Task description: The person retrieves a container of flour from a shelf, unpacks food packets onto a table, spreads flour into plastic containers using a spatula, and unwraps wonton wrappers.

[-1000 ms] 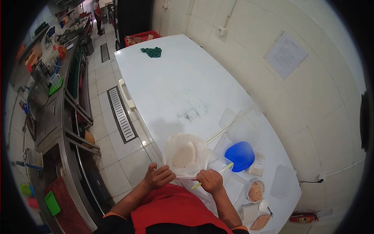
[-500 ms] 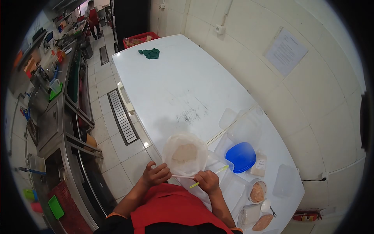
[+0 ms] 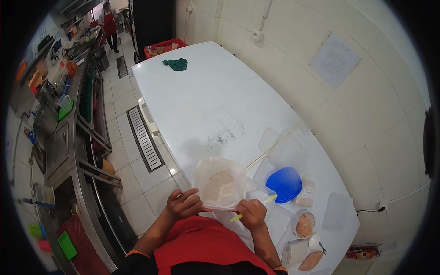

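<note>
Just beyond the red apron (image 3: 201, 245), the person's hands are apart, left hand (image 3: 185, 205) and right hand (image 3: 252, 214) each seeming to pinch the near edge of a whitish bag (image 3: 238, 181); the right also grips a yellow-green strip (image 3: 235, 218) (a clip, perhaps). The step in hand looks like managing that edge; the next move calls for level, even fingers. The bag, by the white worktop's (image 3: 197, 101) edge, looks soft and translucent, pale powder (image 3: 220, 188) gathered inside. Farther off lies a green cloth (image 3: 176, 64).

L hand (image 3: 184, 205) + R hand (image 3: 251, 214) hold wht bag (image 3: 201, 176), beige pwdr (image 3: 222, 185) inside; R also has ylw stick (image 3: 236, 218)
</note>
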A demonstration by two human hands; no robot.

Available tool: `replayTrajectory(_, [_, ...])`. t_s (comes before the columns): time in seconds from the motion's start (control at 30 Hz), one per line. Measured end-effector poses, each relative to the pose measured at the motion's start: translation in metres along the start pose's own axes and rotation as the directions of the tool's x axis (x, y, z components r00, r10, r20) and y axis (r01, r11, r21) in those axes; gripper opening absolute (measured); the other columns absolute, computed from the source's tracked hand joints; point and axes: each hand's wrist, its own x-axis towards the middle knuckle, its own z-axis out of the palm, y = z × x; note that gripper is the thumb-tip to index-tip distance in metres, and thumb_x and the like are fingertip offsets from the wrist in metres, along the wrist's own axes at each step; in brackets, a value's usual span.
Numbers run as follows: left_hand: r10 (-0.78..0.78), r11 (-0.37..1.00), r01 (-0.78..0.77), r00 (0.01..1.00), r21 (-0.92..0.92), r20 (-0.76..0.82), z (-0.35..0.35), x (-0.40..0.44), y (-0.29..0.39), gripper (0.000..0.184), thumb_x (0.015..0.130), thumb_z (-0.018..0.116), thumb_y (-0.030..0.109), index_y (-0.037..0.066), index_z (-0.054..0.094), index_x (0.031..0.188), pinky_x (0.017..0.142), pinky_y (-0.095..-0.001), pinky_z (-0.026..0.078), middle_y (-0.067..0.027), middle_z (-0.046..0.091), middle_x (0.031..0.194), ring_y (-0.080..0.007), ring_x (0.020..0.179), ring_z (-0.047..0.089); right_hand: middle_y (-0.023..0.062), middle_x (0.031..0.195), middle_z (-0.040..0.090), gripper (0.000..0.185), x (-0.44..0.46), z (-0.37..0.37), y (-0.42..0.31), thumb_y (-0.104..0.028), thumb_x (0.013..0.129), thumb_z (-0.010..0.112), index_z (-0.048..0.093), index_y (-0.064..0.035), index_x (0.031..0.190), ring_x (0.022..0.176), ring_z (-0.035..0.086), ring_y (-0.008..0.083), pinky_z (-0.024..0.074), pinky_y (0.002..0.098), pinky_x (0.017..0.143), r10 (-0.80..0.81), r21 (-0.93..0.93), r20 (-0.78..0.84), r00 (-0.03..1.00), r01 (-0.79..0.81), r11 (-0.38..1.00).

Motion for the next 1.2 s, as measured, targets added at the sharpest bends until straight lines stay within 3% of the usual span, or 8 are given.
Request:
replayTrajectory(0.27, [-0.059,0.998,0.06,0.998,0.005,-0.03,-0.014,0.027,0.004,0.04,0.079,0.075,0.05,0.019,0.054,0.068,0.076,-0.0324,0.031,0.005,0.057,0.073,-0.0095,0.086,0.07,-0.0017,0.095,0.066,0.018,0.007,0.004,-0.005,-0.015,0.069,0.076,0.069,-0.0148,0.085,0.077,0.056,0.0187,0.0476,0.0297,0.059,-0.006,-0.166,-0.282,0.96,-0.043,0.985])
replayTrajectory(0.37, [-0.058,0.998,0.058,0.998,-0.008,-0.011,-0.008,0.027,-0.001,0.039,0.078,0.076,0.05,0.018,0.055,0.069,0.075,-0.0325,0.031,0.0048,0.058,0.074,-0.0099,0.084,0.07,0.0055,0.086,0.067,0.019,-0.003,0.022,-0.001,-0.011,0.069,0.08,0.066,-0.0097,0.082,0.07,0.06,0.0234,0.0493,0.0341,0.059,0.033,-0.104,-0.31,0.95,-0.069,0.992])
replayTrajectory(0.57, [-0.087,0.992,0.092,0.994,-0.085,0.066,-0.001,0.024,-0.001,0.038,0.075,0.078,0.048,0.018,0.056,0.071,0.071,-0.0332,0.032,0.005,0.06,0.075,-0.0091,0.081,0.068,0.0073,0.087,0.069,0.018,-0.021,0.038,0.003,-0.012,0.073,0.081,0.067,-0.0083,0.084,0.071,0.062,0.0244,0.0502,0.0342,0.06,0.149,0.001,-0.266,0.953,-0.154,0.988])
replayTrajectory(0.67, [-0.114,0.987,0.123,0.99,-0.106,0.088,-0.001,0.028,-0.002,0.036,0.072,0.08,0.047,0.018,0.058,0.073,0.069,-0.0341,0.032,0.0045,0.062,0.076,-0.0094,0.08,0.068,0.0033,0.096,0.07,0.024,-0.014,0.036,0.007,-0.012,0.067,0.082,0.069,-0.0098,0.086,0.07,0.061,0.0206,0.0499,0.0311,0.059,0.136,-0.037,-0.272,0.953,-0.151,0.988])
replayTrajectory(0.93, [-0.227,0.951,0.239,0.971,-0.196,0.08,0.017,0.037,-0.001,0.037,0.065,0.086,0.042,0.016,0.061,0.074,0.07,-0.034,0.034,0.004,0.063,0.073,-0.012,0.068,0.061,0.007,0.09,0.071,0.016,-0.009,0.059,0.022,-0.008,0.075,0.079,0.07,-0.0068,0.088,0.074,0.065,0.024,0.0507,0.0324,0.063,0.219,0.07,-0.424,0.879,-0.209,0.975])
replayTrajectory(1.03, [-0.25,0.909,0.266,0.964,-0.321,0.089,0.031,0.033,0.002,0.036,0.069,0.084,0.042,0.014,0.062,0.077,0.071,-0.0348,0.036,0.003,0.059,0.076,-0.015,0.073,0.058,0.0081,0.088,0.071,0.014,-0.007,0.061,0.026,-0.007,0.077,0.079,0.07,-0.0051,0.088,0.075,0.066,0.0248,0.0508,0.0325,0.065,0.284,0.128,-0.435,0.854,-0.253,0.959])
replayTrajectory(1.2, [-0.324,0.8,0.354,0.935,-0.484,0.146,0.05,0.025,0.007,0.036,0.067,0.088,0.029,0.012,0.06,0.082,0.083,-0.0383,0.035,-0.0033,0.055,0.088,-0.0229,0.086,0.054,0.0077,0.09,0.07,0.016,-0.01,0.062,0.028,-0.007,0.077,0.08,0.07,-0.0072,0.09,0.075,0.064,0.0246,0.0497,0.0332,0.064,0.277,0.117,-0.406,0.871,-0.251,0.961])
